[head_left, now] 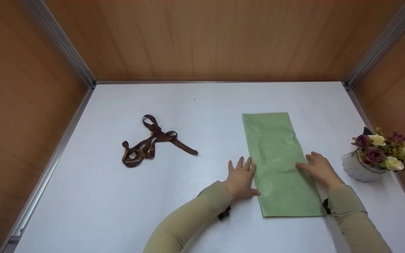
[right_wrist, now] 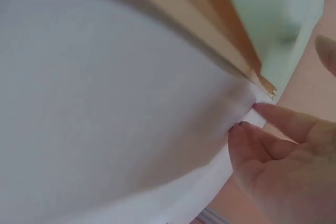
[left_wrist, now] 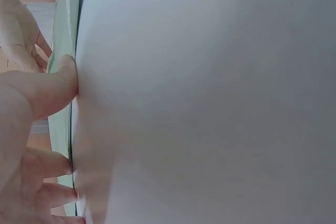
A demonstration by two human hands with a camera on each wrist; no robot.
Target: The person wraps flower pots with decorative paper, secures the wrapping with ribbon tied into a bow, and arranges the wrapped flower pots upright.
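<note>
A long folded piece of green paper (head_left: pixel 276 151) lies flat on the white table, lightly creased. My left hand (head_left: pixel 240 179) rests along its left edge with fingers spread and the thumb over the edge. The left wrist view shows that thumb (left_wrist: pixel 63 85) and the fingertips lined up along the paper's side. At the right edge is my right hand (head_left: pixel 320 170), its thumb on the paper and its fingers beside it. Brown layers (right_wrist: pixel 231 19) show along the paper's side in the right wrist view, with the right fingers (right_wrist: pixel 289 121) on the table close by.
A tangled brown ribbon (head_left: pixel 153 140) lies on the table (head_left: pixel 118 211) to the left. On the far right, a white pot (head_left: pixel 360 168) holds purple and cream flowers (head_left: pixel 378 151). Wooden panels (head_left: pixel 216 42) enclose the back and both sides.
</note>
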